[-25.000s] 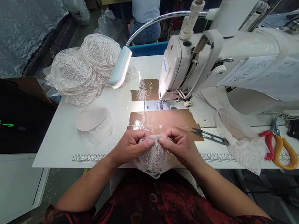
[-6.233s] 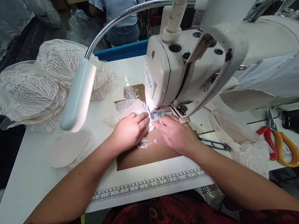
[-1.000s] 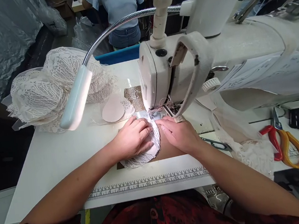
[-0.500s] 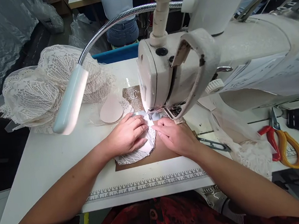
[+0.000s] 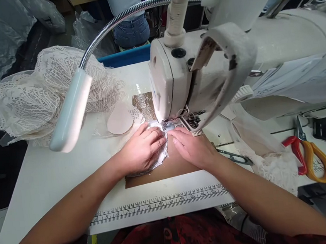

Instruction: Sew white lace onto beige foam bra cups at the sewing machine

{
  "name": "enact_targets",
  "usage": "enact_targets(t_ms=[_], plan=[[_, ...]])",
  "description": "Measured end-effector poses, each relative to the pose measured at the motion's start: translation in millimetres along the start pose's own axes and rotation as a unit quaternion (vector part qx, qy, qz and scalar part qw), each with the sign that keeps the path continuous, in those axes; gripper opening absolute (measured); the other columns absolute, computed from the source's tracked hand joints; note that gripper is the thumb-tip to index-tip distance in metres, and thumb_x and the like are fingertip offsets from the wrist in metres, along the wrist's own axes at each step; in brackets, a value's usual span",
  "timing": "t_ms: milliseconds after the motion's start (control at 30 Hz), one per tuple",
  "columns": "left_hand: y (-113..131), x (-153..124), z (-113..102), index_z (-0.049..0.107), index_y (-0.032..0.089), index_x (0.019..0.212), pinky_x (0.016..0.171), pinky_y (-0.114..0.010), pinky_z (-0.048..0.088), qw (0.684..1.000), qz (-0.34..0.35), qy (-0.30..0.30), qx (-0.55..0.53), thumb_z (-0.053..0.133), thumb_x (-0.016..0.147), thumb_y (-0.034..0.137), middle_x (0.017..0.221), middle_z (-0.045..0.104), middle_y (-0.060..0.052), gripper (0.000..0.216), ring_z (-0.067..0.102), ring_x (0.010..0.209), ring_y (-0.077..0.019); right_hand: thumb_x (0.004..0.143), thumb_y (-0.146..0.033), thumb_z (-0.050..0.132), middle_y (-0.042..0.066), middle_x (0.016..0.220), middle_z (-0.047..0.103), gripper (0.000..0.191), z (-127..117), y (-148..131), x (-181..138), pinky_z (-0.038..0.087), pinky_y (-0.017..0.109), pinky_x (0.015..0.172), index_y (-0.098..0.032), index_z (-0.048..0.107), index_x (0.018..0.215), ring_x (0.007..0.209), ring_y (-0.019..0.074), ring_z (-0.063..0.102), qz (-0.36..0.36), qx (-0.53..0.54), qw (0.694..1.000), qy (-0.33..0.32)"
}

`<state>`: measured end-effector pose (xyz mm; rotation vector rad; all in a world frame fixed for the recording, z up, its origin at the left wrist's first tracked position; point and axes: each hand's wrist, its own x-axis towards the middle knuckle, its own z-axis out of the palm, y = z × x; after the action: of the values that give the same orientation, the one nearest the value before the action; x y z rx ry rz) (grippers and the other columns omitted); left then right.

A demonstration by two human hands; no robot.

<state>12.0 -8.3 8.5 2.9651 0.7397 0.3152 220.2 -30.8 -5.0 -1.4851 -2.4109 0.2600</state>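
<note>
A white lace piece (image 5: 163, 153) lies on the brown plate (image 5: 173, 163), its far edge at the presser foot (image 5: 165, 125) of the sewing machine (image 5: 163, 87). My left hand (image 5: 142, 147) rests flat on the lace with fingers stretched out, covering much of it. My right hand (image 5: 196, 145) lies just right of the lace. Its index finger points at the edge by the foot, and the thumb sits below, apart from the finger. Under the hands, part of the lace is hidden.
Stacked lace pieces (image 5: 27, 107) and a pale oval pad (image 5: 119, 118) lie left. A lamp (image 5: 71, 108) hangs over that side. Scissors (image 5: 307, 153), black thread snips (image 5: 233, 157) and sheer lace fabric (image 5: 278, 168) lie right. A ruler strip (image 5: 160, 205) runs along the front edge. Beyond sits another person (image 5: 129, 20).
The lace has turned and shifted away from me, so less of its near end shows. My left hand has slid slightly right with it. My right index finger has drawn off the lace's edge.
</note>
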Motion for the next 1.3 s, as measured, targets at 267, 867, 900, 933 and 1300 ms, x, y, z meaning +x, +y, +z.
enact_targets(t_ms=[267, 867, 900, 933, 1300], plan=[[0.8, -4.9, 4.5, 0.056, 0.011, 0.123, 0.090, -0.045, 0.048, 0.997, -0.010, 0.031, -0.062, 0.043, 0.093, 0.021, 0.117, 0.060, -0.018, 0.034, 0.055, 0.107, -0.0261, 0.089, -0.018, 0.043, 0.007, 0.108, 0.066, 0.033, -2.6, -1.9, -0.8, 0.043, 0.030, 0.073, -0.021, 0.064, 0.114, 0.090, 0.0198, 0.057, -0.021, 0.009, 1.000, -0.017], [-6.2, -3.8, 12.3, 0.056, 0.011, 0.124, 0.092, -0.046, 0.047, 0.999, -0.036, 0.032, 0.005, 0.043, 0.094, 0.023, 0.128, 0.057, -0.016, 0.035, 0.052, 0.115, -0.0286, 0.093, -0.019, 0.038, 0.007, 0.099, 0.068, 0.033, 5.6, -5.4, -0.2, 0.041, 0.028, 0.070, -0.019, 0.067, 0.109, 0.084, 0.0182, 0.058, -0.023, -0.060, 0.998, 0.009], [-6.7, -3.8, 12.8, 0.056, 0.012, 0.124, 0.092, -0.046, 0.047, 0.999, -0.038, 0.031, 0.008, 0.043, 0.094, 0.023, 0.128, 0.057, -0.016, 0.035, 0.052, 0.115, -0.0284, 0.093, -0.019, 0.038, 0.007, 0.099, 0.068, 0.034, 5.3, -5.8, -0.5, 0.041, 0.027, 0.069, -0.020, 0.068, 0.109, 0.084, 0.0182, 0.058, -0.022, -0.062, 0.998, 0.010], [-7.3, -3.9, 13.2, 0.056, 0.012, 0.125, 0.092, -0.046, 0.047, 0.999, -0.039, 0.029, 0.011, 0.043, 0.094, 0.022, 0.129, 0.057, -0.016, 0.035, 0.051, 0.115, -0.0283, 0.093, -0.019, 0.038, 0.007, 0.099, 0.068, 0.034, 5.1, -6.1, -0.9, 0.041, 0.027, 0.068, -0.020, 0.067, 0.110, 0.084, 0.0181, 0.058, -0.022, -0.064, 0.998, 0.011], [-12.6, -5.0, 11.4, 0.057, 0.014, 0.125, 0.097, -0.046, 0.043, 0.998, -0.046, 0.027, -0.014, 0.041, 0.095, 0.020, 0.130, 0.058, -0.012, 0.035, 0.049, 0.121, -0.0270, 0.090, -0.017, 0.041, 0.006, 0.094, 0.067, 0.033, 3.3, 2.4, -4.8, 0.040, 0.027, 0.066, -0.021, 0.068, 0.108, 0.079, 0.0172, 0.055, -0.048, -0.011, 0.999, 0.005]])
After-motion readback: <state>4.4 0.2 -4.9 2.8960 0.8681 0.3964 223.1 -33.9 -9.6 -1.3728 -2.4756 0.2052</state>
